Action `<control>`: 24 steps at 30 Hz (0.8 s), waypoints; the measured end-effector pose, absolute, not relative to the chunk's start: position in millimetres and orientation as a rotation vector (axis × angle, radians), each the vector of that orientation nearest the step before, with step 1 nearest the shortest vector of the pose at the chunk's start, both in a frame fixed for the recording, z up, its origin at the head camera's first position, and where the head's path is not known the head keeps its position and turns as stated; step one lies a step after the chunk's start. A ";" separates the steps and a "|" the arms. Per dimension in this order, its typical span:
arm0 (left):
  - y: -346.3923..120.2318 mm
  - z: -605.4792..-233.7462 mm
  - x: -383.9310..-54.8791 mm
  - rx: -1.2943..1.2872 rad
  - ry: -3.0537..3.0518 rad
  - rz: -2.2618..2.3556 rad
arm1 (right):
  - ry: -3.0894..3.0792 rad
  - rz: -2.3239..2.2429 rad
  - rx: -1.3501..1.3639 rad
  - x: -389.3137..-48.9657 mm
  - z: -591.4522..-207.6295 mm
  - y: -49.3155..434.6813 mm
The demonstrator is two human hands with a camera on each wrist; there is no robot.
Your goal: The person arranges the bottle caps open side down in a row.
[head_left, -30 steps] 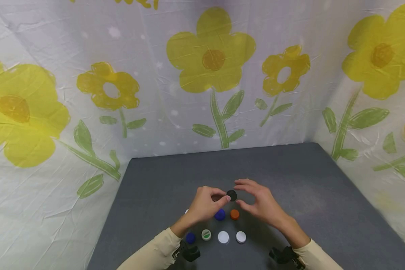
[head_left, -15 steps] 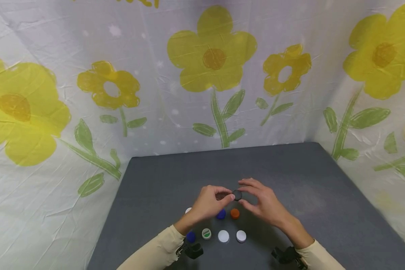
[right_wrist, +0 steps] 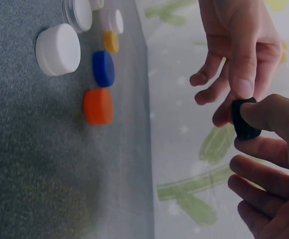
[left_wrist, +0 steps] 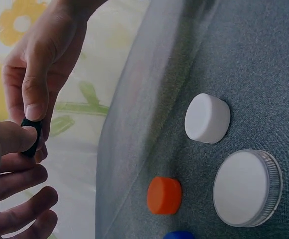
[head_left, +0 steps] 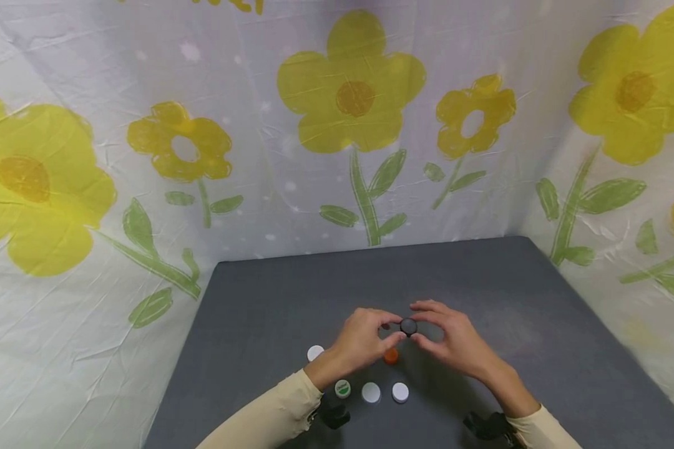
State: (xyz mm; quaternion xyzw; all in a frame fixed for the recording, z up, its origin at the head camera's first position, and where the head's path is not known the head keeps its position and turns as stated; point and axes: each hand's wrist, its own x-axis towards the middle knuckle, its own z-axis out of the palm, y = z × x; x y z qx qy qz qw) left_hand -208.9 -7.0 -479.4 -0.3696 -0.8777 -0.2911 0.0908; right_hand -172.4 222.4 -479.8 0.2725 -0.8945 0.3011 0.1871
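Above the table, a small round black bottle cap (head_left: 408, 327) is pinched from both sides. My left hand (head_left: 364, 340) grips its left edge between thumb and fingers, while my right hand (head_left: 455, 340) holds the opposite edge. In the left wrist view the black cap (left_wrist: 32, 143) appears edge-on between the two thumbs. The right wrist view also shows the black cap (right_wrist: 243, 128) under both thumbs, with the other fingers of the right hand spread loosely below. Beneath the hands lies an orange cap (head_left: 390, 356).
White caps (head_left: 371, 393) (head_left: 400, 392) and a white cap with a green print (head_left: 342, 389) form a near row. Another white cap (head_left: 315, 353) lies left. Blue (right_wrist: 103, 68) and yellow (right_wrist: 111, 42) caps sit beside the orange one. A flowered curtain (head_left: 281, 187) surrounds the grey table (head_left: 292, 280).
Both hands have shifted right with the black cap. The right hand, at first apart from the cap, now pinches it too. The cap has tilted, showing a greyer face.
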 end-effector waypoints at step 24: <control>21.8 -508.9 -213.1 -1.228 -2.631 -0.144 | -2.684 0.587 0.779 -170.2 -513.2 230.9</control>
